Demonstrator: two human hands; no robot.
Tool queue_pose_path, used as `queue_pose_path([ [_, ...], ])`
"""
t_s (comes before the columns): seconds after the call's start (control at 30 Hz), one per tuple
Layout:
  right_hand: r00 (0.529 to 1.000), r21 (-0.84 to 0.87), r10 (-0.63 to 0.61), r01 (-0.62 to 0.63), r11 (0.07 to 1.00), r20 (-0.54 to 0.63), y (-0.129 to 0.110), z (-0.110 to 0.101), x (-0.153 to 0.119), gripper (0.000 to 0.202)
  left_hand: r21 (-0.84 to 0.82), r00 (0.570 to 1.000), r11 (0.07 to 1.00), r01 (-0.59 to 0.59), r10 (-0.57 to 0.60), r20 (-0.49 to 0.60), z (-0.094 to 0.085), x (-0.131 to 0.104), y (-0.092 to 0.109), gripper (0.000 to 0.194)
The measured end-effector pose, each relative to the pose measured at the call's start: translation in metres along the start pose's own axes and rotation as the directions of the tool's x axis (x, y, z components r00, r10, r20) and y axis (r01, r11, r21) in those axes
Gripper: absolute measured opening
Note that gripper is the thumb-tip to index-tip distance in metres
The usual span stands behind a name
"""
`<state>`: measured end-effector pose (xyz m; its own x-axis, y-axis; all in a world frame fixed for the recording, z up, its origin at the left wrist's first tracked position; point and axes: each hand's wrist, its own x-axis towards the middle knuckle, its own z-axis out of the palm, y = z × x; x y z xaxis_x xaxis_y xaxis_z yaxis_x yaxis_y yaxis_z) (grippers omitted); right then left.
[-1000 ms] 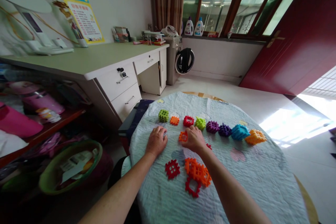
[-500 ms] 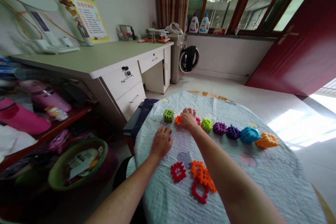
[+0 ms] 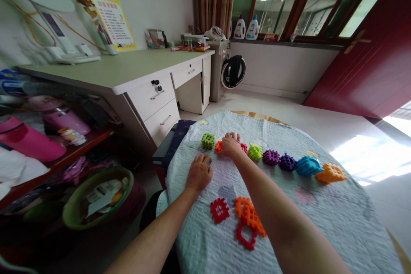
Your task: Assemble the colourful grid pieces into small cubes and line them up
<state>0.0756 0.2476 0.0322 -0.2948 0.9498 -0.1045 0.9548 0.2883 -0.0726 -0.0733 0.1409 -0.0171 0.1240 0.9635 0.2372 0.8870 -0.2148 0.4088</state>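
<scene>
A row of lattice blocks crosses the cloth-covered round table. My right hand (image 3: 230, 144) reaches into it, fingers bent over a red lattice block (image 3: 244, 147), most of which the hand hides. Just left of that hand an orange block (image 3: 218, 146) shows in part, then a green block (image 3: 208, 141). To the right run a lime block (image 3: 255, 152), a purple one (image 3: 271, 157), a dark violet one (image 3: 287, 162), a blue one (image 3: 308, 165) and a yellow-orange one (image 3: 331, 173). My left hand (image 3: 199, 173) lies on the cloth before the row, fingers loosely bent, holding nothing visible.
Nearer me lie a flat red lattice piece (image 3: 220, 210), overlapping orange pieces (image 3: 250, 214) and a red ring-like piece (image 3: 246, 236). Left of the table are a dark stool (image 3: 175, 141), a green-rimmed bin (image 3: 66, 214) and a desk (image 3: 96, 78). A washing machine (image 3: 218, 72) stands beyond.
The whole view has shifted slightly to the right. Both hands keep nearly the same place on the table, and the blocks stay where they were.
</scene>
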Motion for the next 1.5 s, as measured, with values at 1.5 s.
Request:
queue_pose_path([
  [1.5,0.997,0.43,0.015,0.019,0.902,-0.075,0.056,0.035,-0.246,0.032,0.086,0.994,0.994,-0.069,0.076,-0.074,0.009,0.002,-0.007,0.021],
])
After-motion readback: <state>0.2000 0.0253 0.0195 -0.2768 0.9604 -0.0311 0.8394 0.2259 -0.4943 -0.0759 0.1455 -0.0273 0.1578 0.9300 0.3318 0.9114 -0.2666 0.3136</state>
